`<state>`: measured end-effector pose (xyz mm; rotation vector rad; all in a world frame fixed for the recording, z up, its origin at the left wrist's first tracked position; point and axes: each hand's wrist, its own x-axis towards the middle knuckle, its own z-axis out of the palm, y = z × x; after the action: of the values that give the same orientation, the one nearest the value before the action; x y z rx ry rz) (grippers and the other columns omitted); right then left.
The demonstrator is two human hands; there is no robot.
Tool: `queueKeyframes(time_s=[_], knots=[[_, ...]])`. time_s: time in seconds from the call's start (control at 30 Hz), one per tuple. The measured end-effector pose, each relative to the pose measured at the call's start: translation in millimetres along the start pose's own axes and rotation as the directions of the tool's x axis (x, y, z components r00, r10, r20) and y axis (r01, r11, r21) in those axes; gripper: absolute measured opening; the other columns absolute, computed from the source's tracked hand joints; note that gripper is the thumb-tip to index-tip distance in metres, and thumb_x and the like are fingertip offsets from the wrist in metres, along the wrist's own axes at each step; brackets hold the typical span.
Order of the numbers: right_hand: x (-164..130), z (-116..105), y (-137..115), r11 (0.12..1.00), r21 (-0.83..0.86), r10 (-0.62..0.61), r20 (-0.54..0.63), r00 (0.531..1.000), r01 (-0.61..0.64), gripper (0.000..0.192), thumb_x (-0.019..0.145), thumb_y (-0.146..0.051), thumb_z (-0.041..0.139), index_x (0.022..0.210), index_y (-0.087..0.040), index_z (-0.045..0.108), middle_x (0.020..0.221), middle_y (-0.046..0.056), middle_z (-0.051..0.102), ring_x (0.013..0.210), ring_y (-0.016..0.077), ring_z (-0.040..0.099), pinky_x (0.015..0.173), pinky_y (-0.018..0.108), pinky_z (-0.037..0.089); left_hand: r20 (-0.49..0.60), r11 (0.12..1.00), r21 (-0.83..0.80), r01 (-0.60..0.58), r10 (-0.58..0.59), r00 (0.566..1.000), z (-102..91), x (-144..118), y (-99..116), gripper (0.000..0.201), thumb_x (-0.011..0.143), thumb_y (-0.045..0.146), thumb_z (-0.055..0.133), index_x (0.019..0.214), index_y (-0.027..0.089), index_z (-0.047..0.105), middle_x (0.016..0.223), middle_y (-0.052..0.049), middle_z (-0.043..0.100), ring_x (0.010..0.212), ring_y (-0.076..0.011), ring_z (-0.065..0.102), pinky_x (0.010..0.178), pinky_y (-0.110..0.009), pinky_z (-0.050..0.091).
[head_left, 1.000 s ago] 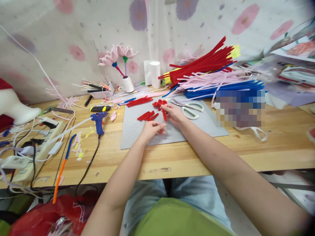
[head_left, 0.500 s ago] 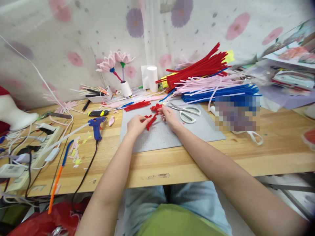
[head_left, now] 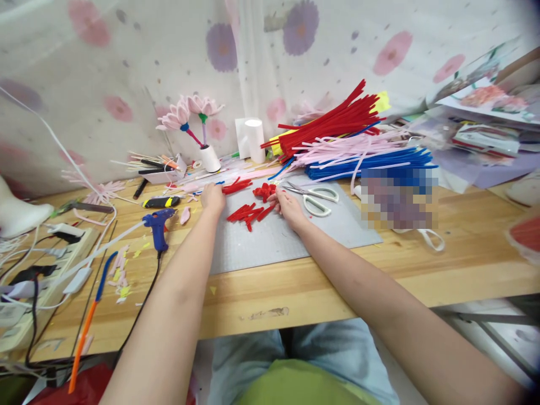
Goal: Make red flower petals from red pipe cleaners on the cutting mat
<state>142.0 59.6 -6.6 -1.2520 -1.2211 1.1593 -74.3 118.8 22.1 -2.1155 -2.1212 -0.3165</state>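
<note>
My left hand is at the left end of a small bundle of red pipe cleaners on the grey cutting mat; its fingertips are hidden behind the hand. My right hand has its fingers drawn together around the end of a short red pipe cleaner piece. Just beyond those fingers lies a cluster of red curled pieces. Several short red pieces are spread on the mat between my hands. Right of my right hand rest white-handled scissors, blades pointing left.
Bundles of red, pink and blue pipe cleaners are heaped behind the mat. At left are a blue glue gun, a yellow-black cutter and a power strip. Pink flowers stand in a white holder.
My left hand has moved away from the short red pieces, left and back to the red bundle. Those pieces now lie on the mat. My right hand has stayed near the red cluster.
</note>
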Motion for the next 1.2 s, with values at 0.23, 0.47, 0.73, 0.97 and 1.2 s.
queueKeyframes(time_s=[0.23, 0.47, 0.73, 0.97, 1.2], knots=[[0, 1, 2, 0.998, -0.049, -0.035, 0.010, 0.999, 0.035, 0.051, 0.078, -0.059, 0.035, 0.071, -0.016, 0.061, 0.066, 0.005, 0.059, 0.047, 0.0093, 0.045, 0.047, 0.025, 0.036, -0.200, 0.997, -0.073, -0.002, -0.013, 0.980, -13.6, -19, -5, 0.035, 0.086, 0.027, 0.030, 0.101, 0.020, 0.061, 0.094, -0.010, 0.061, 0.090, -0.0229, 0.053, 0.076, -0.033, 0.036], [-4, 0, -1, 0.939, -0.213, -0.288, -0.058, 0.956, 0.270, 0.039, 0.082, -0.048, 0.036, 0.079, -0.017, 0.059, 0.071, 0.003, 0.059, 0.063, 0.0133, 0.052, 0.060, 0.026, 0.040, -0.219, 0.960, -0.260, 0.102, -0.161, 0.962, -41.8, -60, 19, 0.036, 0.087, 0.036, 0.030, 0.095, 0.021, 0.061, 0.093, -0.008, 0.063, 0.085, -0.0198, 0.055, 0.068, -0.029, 0.035], [-12, -15, -26, 0.600, -0.547, -0.484, 0.333, 0.809, 0.584, 0.025, 0.078, -0.038, 0.053, 0.090, -0.021, 0.067, 0.088, 0.006, 0.058, 0.083, 0.0177, 0.052, 0.074, 0.030, 0.037, 0.061, 0.814, -0.580, -0.035, 0.086, 0.994, -25.1, -115, 61, 0.028, 0.080, 0.038, 0.043, 0.079, 0.021, 0.066, 0.071, -0.001, 0.064, 0.064, -0.0140, 0.052, 0.058, -0.025, 0.033], [-10, -20, -25, 0.571, -0.525, -0.352, 0.538, 0.766, 0.631, 0.021, 0.074, -0.038, 0.057, 0.078, -0.022, 0.069, 0.084, 0.005, 0.058, 0.075, 0.0162, 0.051, 0.069, 0.028, 0.034, 0.269, 0.169, -0.953, 0.251, 0.094, 0.958, -12.6, -116, 57, 0.028, 0.079, 0.038, 0.046, 0.077, 0.016, 0.063, 0.056, 0.001, 0.051, 0.046, -0.0068, 0.039, 0.046, -0.021, 0.030], [-13, -17, -32, 0.826, -0.289, -0.320, 0.466, 0.825, 0.484, 0.025, 0.072, -0.040, 0.056, 0.070, -0.016, 0.064, 0.071, 0.003, 0.057, 0.068, 0.0138, 0.050, 0.067, 0.027, 0.037, 0.451, -0.348, -0.752, 0.560, 0.349, 0.822, -30.7, -120, 46, 0.013, 0.073, 0.020, 0.058, 0.084, 0.016, 0.064, 0.075, -0.002, 0.061, 0.061, -0.0068, 0.055, 0.058, -0.020, 0.043]])
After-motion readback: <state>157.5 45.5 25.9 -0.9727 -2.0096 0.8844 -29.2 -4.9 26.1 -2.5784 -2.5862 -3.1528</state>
